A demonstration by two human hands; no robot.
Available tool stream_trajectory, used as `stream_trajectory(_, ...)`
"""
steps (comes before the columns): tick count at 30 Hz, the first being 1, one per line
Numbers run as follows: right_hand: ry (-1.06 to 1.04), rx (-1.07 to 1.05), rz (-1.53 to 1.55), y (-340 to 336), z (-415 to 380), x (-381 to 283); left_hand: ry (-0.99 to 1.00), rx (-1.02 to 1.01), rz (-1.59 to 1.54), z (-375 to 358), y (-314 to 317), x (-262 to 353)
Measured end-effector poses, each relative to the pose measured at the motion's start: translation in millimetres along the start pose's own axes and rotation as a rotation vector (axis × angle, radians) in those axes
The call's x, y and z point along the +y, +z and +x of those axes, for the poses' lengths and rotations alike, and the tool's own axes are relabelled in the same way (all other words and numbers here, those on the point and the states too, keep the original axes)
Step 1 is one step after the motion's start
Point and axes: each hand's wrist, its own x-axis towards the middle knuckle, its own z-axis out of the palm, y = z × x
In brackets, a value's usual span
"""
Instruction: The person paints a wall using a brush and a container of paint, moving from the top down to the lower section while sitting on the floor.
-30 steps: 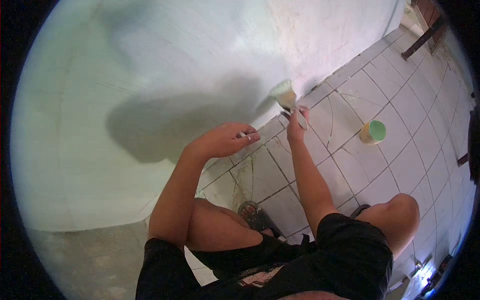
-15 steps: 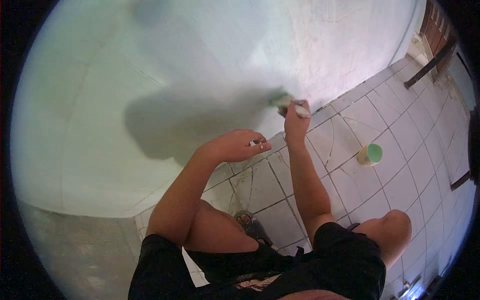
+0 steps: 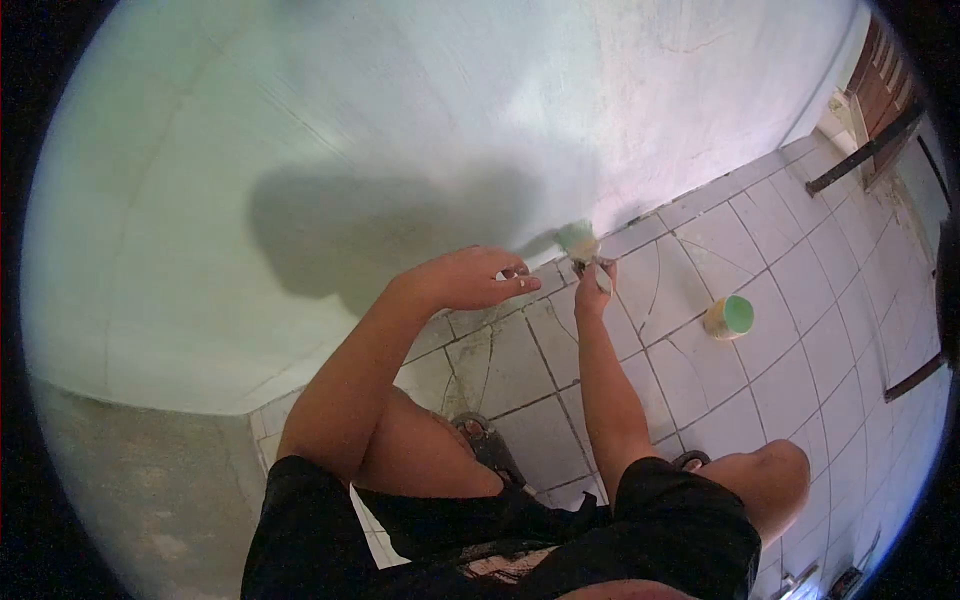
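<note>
I watched the right hand (image 3: 592, 288), fingers clenched around the paintbrush (image 3: 580, 243), drop it from mid-wall to the wall's (image 3: 400, 130) bottom edge, while the left hand (image 3: 470, 280) hovered loose and empty.

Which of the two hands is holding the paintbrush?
The right hand grips the paintbrush, its bristles at the foot of the wall. The left hand holds nothing, fingers loosely spread, hovering nearby.

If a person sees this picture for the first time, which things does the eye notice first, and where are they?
First comes the right hand, holding a paintbrush against the bottom of the pale green wall, where it meets the tiled floor. The left hand hangs loosely beside it, over the floor. To the right, a small cup of green paint stands alone on the tiles.
</note>
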Motion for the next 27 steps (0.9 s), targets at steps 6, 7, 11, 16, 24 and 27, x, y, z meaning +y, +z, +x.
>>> stream_trajectory(6,0.269,0.086,-0.017,23,32,-28,-0.018,0.014,0.015,-4,1,10)
stream_trajectory(7,0.218,0.082,0.061,41,45,-60,0.011,0.002,0.046,-3,1,7)
stream_trajectory(11,0.049,0.012,0.245,107,70,-246,0.117,-0.048,0.099,-2,-4,-10)
stream_trajectory(16,-0.315,-0.117,0.228,167,107,-416,0.145,-0.072,0.036,10,-4,-17)
stream_trajectory(24,-0.486,-0.267,0.515,195,104,-489,0.151,-0.092,0.051,25,2,-15)
stream_trajectory(27,-0.483,-0.113,0.091,160,89,-387,0.148,-0.133,0.033,16,1,-14)
